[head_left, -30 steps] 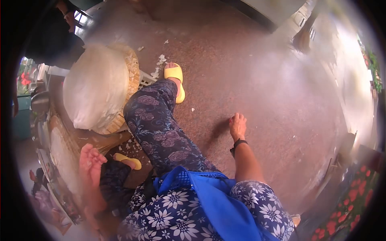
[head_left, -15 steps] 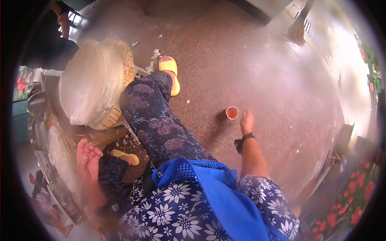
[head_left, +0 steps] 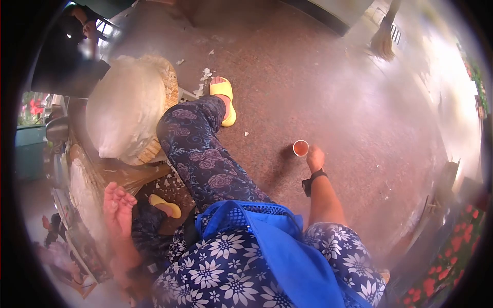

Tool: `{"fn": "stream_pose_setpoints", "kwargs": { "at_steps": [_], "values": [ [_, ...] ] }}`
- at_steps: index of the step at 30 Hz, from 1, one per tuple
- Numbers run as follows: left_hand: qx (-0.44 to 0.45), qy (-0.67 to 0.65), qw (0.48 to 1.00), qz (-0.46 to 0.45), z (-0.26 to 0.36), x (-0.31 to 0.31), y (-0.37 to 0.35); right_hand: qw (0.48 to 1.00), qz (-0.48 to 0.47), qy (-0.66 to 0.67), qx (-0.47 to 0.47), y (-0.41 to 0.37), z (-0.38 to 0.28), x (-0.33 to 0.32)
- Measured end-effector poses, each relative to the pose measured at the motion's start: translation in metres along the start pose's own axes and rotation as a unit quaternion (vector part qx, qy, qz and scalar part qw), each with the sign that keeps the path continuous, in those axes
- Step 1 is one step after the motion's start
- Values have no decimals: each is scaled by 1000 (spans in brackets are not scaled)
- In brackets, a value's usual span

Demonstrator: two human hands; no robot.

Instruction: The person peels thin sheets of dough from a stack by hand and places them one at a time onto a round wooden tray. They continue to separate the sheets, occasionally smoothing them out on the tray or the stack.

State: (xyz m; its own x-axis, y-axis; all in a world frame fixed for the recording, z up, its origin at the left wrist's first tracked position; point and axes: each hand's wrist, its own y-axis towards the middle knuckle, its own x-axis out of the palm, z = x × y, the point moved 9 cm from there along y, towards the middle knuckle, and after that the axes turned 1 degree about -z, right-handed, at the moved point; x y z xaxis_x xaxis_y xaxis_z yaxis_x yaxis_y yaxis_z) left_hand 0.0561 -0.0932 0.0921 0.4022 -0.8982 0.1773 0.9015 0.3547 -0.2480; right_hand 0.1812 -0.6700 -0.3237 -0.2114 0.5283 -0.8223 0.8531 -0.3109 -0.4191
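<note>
My right hand [head_left: 315, 158] is stretched out to the right, closed around the side of a small cup [head_left: 300, 148] holding orange-red liquid. The cup appears level, above the floor. My left hand [head_left: 119, 208] is raised at the lower left, its fingers apart and slightly bent, with nothing in them. Ahead of it stands a big pale, rounded mass of thin layers [head_left: 123, 110] on a woven tray [head_left: 169, 82]. Another pale round layered piece [head_left: 84, 190] lies beside my left hand, partly hidden by the arm.
White scraps [head_left: 205, 74] litter the reddish floor [head_left: 267, 92] near my yellow slipper [head_left: 222, 97]. A person in dark clothing [head_left: 67, 66] is beyond the pale mass. A broom [head_left: 382, 41] stands at the upper right. Red flowers [head_left: 439, 267] line the lower right.
The view has shifted slightly, so the floor and pale mass sit a little further right. Both hands stay nearly in place, and the cup remains at my right hand.
</note>
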Motion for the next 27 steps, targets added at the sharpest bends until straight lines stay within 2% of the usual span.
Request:
{"fn": "stream_pose_setpoints", "kwargs": {
  "at_steps": [3, 4, 5, 6, 7, 8, 9, 10, 12, 15, 18, 21, 24, 26, 27],
  "values": [
    [-2, -16, 1000, -2, -2, 3, -2, 999, -11, -39, 19, 6, 7, -2],
    [-3, -23, 1000, 0, -4, 0, -1, 998, 5, -54, -7, 13, 14, 2],
    [6, -26, 1000, 8, 0, -8, -1, 998, 47, -11, -34, 13, 18, -2],
    [8, -49, 998, 28, -3, -15, -1, 998, 39, 21, -55, 6, 6, -15],
    [16, -92, 995, -17, -4, -19, 2, 991, 40, 125, -36, 2, -8, -26],
    [5, -85, 996, -4, -5, -26, 2, 993, 56, 21, -103, 9, -24, -26],
    [17, -120, 993, -10, -3, -30, -2, 985, 99, 82, -113, 16, -36, -32],
    [23, -115, 993, -2, -4, -41, -6, 953, 156, 125, -229, 10, -66, -46],
    [41, -141, 989, -15, -8, -61, -14, 961, 96, 162, -202, 17, -121, -51],
    [55, -172, 983, 26, -13, -91, -30, 935, 102, 69, -334, -65, -291, -126],
    [96, -209, 971, 68, -12, -115, -47, 920, 24, 116, -373, -86, -392, -140],
    [152, -258, 946, 120, -3, -147, -67, 815, 72, 158, -553, -157, -488, -157],
    [209, -255, 926, 183, 14, -188, -86, 703, 78, 126, -696, -248, -562, -156],
    [235, -213, 905, 283, 32, -219, -99, 630, 43, 100, -769, -310, -597, -145],
    [251, -198, 891, 322, 38, -235, -106, 614, 52, 49, -786, -335, -609, -134]
  ]
}}
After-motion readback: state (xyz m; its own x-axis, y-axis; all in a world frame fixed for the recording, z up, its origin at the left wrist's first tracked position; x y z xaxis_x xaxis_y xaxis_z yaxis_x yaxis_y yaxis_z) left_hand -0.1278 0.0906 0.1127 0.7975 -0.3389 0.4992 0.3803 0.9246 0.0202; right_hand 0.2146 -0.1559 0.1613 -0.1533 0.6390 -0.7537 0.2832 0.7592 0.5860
